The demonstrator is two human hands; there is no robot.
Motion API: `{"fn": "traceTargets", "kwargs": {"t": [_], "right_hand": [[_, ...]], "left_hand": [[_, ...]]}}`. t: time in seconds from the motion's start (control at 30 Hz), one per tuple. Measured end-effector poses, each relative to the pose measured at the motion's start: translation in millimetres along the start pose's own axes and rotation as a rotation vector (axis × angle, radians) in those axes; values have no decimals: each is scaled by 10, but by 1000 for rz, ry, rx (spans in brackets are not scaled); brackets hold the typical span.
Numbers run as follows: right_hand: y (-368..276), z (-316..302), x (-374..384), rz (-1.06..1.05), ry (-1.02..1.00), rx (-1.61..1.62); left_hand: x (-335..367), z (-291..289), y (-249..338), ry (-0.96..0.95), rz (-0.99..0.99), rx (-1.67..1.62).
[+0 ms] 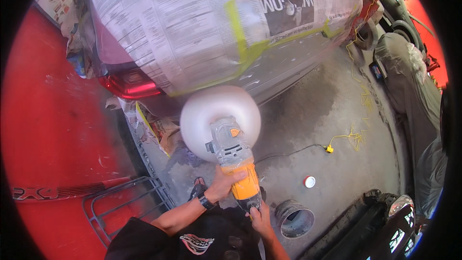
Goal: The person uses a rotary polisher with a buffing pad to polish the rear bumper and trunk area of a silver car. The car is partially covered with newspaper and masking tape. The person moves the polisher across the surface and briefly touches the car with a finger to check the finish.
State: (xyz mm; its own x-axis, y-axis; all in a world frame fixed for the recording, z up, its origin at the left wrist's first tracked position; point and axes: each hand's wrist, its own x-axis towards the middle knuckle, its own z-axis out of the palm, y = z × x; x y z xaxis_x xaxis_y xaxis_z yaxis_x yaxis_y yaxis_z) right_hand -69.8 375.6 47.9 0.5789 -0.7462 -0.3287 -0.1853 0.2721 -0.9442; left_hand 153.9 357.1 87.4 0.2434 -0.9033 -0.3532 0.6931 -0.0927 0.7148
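My left hand (223, 184) is wrapped round the orange body of an orange-and-grey power polisher (246, 183). Behind it, my right hand (261, 217) grips the tool's dark rear end. The polisher's wide white round pad (195, 120) looks blurred. It overlaps the lower corner of a car (293, 60); whether it touches cannot be told. Newspaper sheets (159, 33) cover the car's upper part, edged with yellow-green tape (236, 26). A red tail light (130, 85) shows left of the pad.
A black cord (293, 152) runs from the tool to a yellow extension cord (355, 137). A bucket (287, 207) and a red-white lid or can (309, 181) are on the floor. Red bodywork (48, 110) and a metal rack (120, 197) are left; a black bumper (344, 231) lies right.
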Motion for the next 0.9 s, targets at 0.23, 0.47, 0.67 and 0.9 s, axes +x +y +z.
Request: {"fn": "traceTargets", "kwargs": {"t": [0.23,0.47,0.67,0.9], "right_hand": [[-288,-213,231,-1,-84,-58],[-271,-1079,775,-87,-258,-241],[-344,-1404,1113,-172,-364,-312],[-248,-1298,1105,-171,-333,-185]], "left_hand": [[60,-51,-107,12,155,-30],[477,348,-484,62,220,-142],[589,550,-555,96,321,-267],[518,588,-444,178,293,-154]]}}
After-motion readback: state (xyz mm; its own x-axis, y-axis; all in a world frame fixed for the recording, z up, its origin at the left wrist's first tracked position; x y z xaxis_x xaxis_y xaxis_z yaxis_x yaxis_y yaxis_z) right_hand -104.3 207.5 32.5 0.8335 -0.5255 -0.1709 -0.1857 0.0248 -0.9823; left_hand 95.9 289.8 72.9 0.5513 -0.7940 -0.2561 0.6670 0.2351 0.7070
